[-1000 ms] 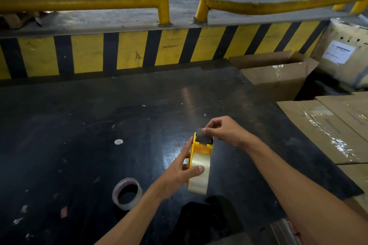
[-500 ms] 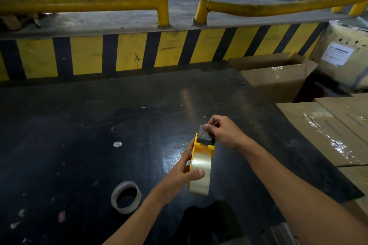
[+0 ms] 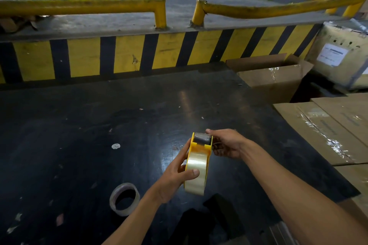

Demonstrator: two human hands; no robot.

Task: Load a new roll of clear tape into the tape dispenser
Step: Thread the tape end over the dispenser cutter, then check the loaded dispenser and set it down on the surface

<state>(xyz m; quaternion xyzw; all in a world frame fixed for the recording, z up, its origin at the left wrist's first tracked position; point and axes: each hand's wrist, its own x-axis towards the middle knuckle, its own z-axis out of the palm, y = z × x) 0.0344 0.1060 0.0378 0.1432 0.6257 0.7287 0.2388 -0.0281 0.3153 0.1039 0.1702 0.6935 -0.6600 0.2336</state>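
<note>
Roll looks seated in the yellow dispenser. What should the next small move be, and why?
Probably the right hand draws the tape end over the dark roller toward the front edge: the left hand steadies the clear roll in the dispenser, and no tape visibly leads past the roller.

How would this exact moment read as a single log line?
left hand: grips tape dispenser with clear roll | right hand: at dispenser's front end | spent roll: on table

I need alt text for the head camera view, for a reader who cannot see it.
Two bare hands hold a yellow tape dispenser loaded with a clear tape roll above a black table: left hand on the roll, right hand at the front end. An empty tape core lies nearby.
</note>
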